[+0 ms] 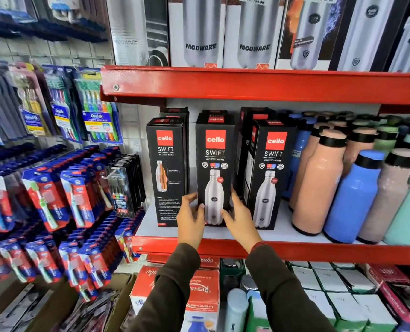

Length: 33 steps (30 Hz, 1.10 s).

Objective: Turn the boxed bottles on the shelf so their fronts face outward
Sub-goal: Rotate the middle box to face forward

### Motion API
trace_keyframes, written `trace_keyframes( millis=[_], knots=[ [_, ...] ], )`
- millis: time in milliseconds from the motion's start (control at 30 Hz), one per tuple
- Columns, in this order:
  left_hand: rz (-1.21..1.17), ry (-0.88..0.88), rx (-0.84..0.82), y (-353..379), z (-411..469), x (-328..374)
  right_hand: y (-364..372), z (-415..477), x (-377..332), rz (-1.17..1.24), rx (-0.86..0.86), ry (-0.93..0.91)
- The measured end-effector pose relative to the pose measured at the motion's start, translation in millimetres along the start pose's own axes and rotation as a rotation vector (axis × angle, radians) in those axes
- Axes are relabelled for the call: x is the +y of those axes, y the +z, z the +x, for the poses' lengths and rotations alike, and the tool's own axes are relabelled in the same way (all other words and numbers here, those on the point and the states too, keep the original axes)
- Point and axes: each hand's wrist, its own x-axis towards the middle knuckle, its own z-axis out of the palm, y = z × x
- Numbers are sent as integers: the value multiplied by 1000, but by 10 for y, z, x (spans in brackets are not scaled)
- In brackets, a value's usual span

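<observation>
Three black Cello Swift bottle boxes stand in a row on the red-edged shelf (199, 245). The middle box (214, 149) shows its front with a steel bottle picture. My left hand (191, 218) grips its lower left edge and my right hand (241, 218) grips its lower right edge. The left box (167, 164) shows a face with an orange cutaway bottle and small text. The right box (269, 168) stands slightly angled, front outward. More black boxes stand behind the row, partly hidden.
Loose peach (319, 183), blue (353, 197) and pale green bottles crowd the shelf's right side. Modware boxes (200, 32) fill the upper shelf. Toothbrush packs (79, 200) hang at the left. Cartons and boxes sit below.
</observation>
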Motion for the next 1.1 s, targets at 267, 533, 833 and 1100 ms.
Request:
trace_keyframes(
  millis=[267,533,833,1100],
  knots=[
    [12,-26,16,68,-36,18,63,27,63,-67,22,18],
    [34,-55,-10,106,-59,-48,172,5,148,-56,87,63],
    [1,46,-40,-117,-242,31,356,-296,37,146,430,-26],
    [117,250,301,-607,-110,112,662,-367,-415,225,283,-197]
  ],
)
